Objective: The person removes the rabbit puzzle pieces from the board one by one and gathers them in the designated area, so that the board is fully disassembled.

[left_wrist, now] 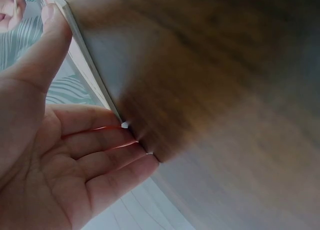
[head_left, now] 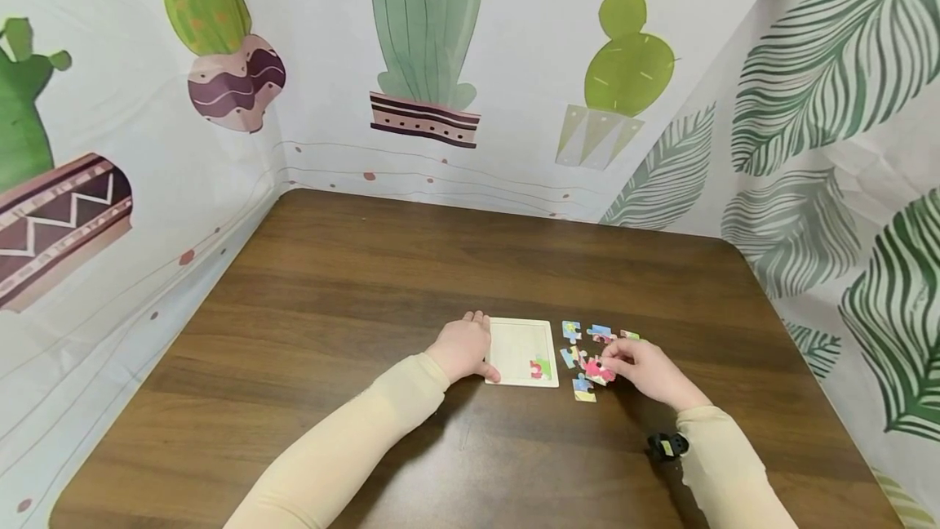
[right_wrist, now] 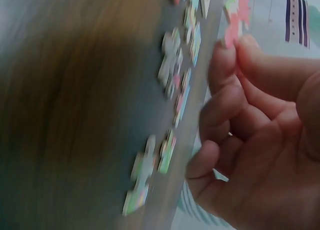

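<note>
A pale square puzzle tray (head_left: 507,353) lies on the table, with a pink and green jigsaw piece (head_left: 541,369) in its lower right corner. Along the tray's left side rests my left hand (head_left: 463,347), thumb at the near corner. Its fingers (left_wrist: 112,182) are straight in the left wrist view, against the tray's edge. My right hand (head_left: 646,367) pinches a pink jigsaw piece (head_left: 598,371) between thumb and forefinger, right of the tray. In the right wrist view that held piece (right_wrist: 239,10) is raised above the table; the other fingers are curled.
Several loose jigsaw pieces lie right of the tray, among them a blue one (head_left: 571,331), a blue and yellow one (head_left: 584,390) and a blue and pink one (head_left: 601,332). The brown wooden table (head_left: 352,268) meets a cactus-print cloth (head_left: 323,104) at its back edge.
</note>
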Tool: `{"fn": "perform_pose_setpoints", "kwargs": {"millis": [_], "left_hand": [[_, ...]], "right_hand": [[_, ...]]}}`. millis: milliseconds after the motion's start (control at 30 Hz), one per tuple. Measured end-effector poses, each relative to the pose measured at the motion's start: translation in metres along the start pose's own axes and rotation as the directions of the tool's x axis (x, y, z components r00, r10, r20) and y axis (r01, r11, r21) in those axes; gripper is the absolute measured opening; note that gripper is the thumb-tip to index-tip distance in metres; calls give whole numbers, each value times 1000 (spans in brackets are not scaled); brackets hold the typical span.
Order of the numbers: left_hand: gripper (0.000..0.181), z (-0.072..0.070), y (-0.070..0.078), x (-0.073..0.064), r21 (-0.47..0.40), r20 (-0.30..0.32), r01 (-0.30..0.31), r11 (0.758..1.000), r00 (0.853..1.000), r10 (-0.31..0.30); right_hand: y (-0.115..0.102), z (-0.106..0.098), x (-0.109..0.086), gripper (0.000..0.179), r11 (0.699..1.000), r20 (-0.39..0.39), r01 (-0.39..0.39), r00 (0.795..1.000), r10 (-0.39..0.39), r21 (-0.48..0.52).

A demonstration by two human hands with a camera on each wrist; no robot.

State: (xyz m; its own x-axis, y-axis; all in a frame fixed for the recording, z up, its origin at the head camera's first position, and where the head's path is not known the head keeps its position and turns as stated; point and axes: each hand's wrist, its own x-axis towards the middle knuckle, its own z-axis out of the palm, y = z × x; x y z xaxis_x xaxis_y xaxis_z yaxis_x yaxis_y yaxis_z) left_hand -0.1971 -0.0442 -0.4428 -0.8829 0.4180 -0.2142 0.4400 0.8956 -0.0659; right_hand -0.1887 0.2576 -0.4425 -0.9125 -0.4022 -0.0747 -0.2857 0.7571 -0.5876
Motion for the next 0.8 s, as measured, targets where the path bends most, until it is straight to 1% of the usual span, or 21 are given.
{"fn": "perform_pose_setpoints", "kwargs": {"millis": [133,233,333,433,667,800], "left_hand": [[104,0,0,1,-9,5,0,1000,1000,0],[104,-1,0,0,-11,3,0,1000,1000,0],[104,-1,0,0,-8,3,4,1000,1000,-4],[104,0,0,0,-4,2,5,1000,1000,-5],[105,1,-1,0,-7,1,2,1000,1000,-2],[105,2,-2,0,-8,3,2,1000,1000,-2]], "right_hand": [[8,-6,-9,6,1000,94,8,996,-7,-7],[12,-9,-14,8,1000,132,17,991,-13,-26],[12,-10,-17,9,998,137,-6,991,13,-55],[11,-11,-18,12,996,121,-24,992,35,-87],[11,-7,-18,13,991,120,-77,989,90,-113],[11,-5,-17,13,987,114,-94,987,109,-132]]}}
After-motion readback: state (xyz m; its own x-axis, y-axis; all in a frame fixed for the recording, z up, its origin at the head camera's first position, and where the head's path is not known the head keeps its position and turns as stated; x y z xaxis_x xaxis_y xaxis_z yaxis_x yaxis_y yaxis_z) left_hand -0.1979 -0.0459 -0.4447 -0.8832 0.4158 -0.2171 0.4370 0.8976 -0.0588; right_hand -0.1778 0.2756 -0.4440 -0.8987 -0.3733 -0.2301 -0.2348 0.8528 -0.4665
